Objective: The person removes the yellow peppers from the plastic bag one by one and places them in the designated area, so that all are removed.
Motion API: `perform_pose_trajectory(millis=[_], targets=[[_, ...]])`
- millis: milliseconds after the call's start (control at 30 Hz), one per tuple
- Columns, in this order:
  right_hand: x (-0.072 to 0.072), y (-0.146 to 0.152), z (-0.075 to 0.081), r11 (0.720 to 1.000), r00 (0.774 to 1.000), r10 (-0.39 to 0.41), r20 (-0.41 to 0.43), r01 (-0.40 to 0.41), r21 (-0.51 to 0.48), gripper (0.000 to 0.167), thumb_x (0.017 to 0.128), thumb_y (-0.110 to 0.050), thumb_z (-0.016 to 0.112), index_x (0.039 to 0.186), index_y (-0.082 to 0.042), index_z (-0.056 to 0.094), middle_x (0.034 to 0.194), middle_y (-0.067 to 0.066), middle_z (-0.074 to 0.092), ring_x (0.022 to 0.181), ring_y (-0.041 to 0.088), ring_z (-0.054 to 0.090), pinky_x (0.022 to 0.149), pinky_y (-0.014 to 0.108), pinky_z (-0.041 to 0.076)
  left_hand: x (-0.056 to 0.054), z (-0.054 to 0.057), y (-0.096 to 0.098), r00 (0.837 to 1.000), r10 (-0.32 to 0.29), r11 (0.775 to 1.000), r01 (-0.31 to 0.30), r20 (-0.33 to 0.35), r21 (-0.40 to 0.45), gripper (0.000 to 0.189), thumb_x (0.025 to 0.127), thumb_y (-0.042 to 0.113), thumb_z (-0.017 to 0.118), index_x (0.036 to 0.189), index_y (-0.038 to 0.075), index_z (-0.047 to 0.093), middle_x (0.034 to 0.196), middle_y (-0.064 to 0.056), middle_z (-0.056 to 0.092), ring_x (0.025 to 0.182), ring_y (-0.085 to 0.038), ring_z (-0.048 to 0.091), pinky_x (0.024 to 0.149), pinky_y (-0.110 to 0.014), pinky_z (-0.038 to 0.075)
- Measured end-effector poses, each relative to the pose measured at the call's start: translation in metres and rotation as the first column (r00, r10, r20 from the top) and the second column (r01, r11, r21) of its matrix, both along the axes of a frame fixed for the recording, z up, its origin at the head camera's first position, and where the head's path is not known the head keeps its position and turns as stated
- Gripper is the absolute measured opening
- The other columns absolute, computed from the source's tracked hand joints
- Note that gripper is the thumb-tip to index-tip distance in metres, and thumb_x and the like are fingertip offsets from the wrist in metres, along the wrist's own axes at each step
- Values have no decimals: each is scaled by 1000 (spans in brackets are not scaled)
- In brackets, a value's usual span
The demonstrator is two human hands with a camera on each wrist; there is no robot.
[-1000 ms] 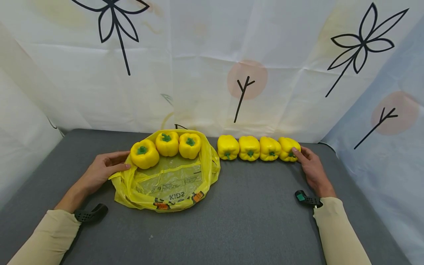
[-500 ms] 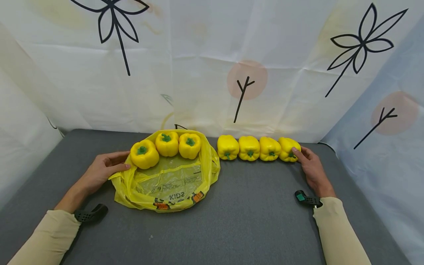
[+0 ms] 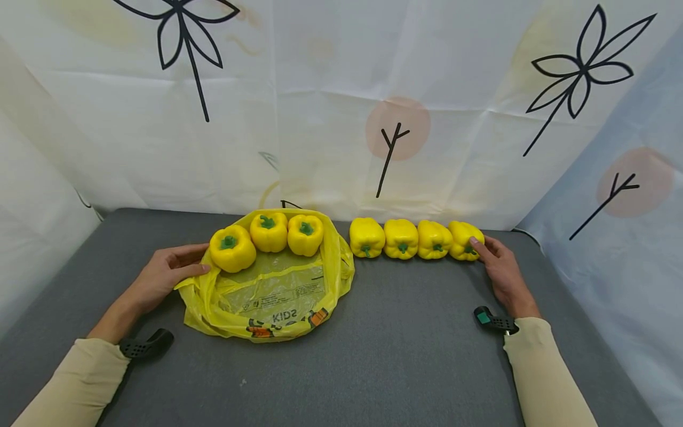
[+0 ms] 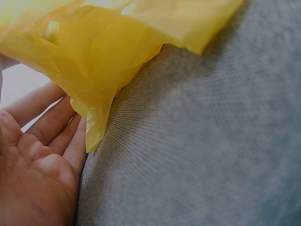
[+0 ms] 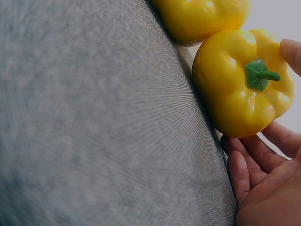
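My left hand (image 3: 162,276) touches the left side of a yellow plastic bag (image 3: 338,267) in the head view. Its fingers reach fairly straight along the bag's outside, with the palm bare in the left wrist view. Three yellow bell peppers sit in the mouth of the bag, green stems up; the leftmost bell pepper (image 3: 232,249) is nearest that hand. At the right end of a row, my right hand (image 3: 501,273) holds another yellow bell pepper (image 5: 235,103), thumb on its stem side and fingers curled at its outer side. That pepper lies on its side, stem facing me.
Several bell peppers line up along the back of the grey table (image 3: 373,356), among them one beside the bag (image 3: 367,237). White printed fabric (image 3: 320,118) hangs close behind, with more fabric at both sides. Dark straps circle both wrists.
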State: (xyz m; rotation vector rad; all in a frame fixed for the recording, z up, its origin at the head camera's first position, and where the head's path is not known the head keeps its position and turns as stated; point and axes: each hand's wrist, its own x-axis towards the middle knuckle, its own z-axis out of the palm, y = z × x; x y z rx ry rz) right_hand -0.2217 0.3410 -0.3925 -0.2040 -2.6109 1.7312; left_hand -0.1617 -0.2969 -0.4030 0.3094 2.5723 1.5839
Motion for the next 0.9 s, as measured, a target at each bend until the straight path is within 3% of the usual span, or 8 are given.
perform_pose_trajectory(millis=[300, 900], targets=[[0, -1, 0, 1000, 1000, -21, -8, 21, 18, 85, 102, -57, 49, 159, 2, 26, 156, 24, 32, 128, 26, 39, 113, 51, 29, 0, 1, 0, 1000, 7, 1000, -7, 8, -1, 60, 104, 20, 62, 153, -5, 39, 150, -28, 43, 113, 13, 48, 87, -11, 46], [0, 0, 1, 999, 999, -46, -3, 46, 4, 86, 102, -57, 50, 159, 2, 25, 158, 24, 30, 132, 33, 35, 114, 51, 28, 0, 3, 1, 1000, 14, 1000, -13, 28, -7, 61, 104, 23, 62, 153, -4, 39, 151, -26, 43, 114, 12, 47, 88, -11, 46]])
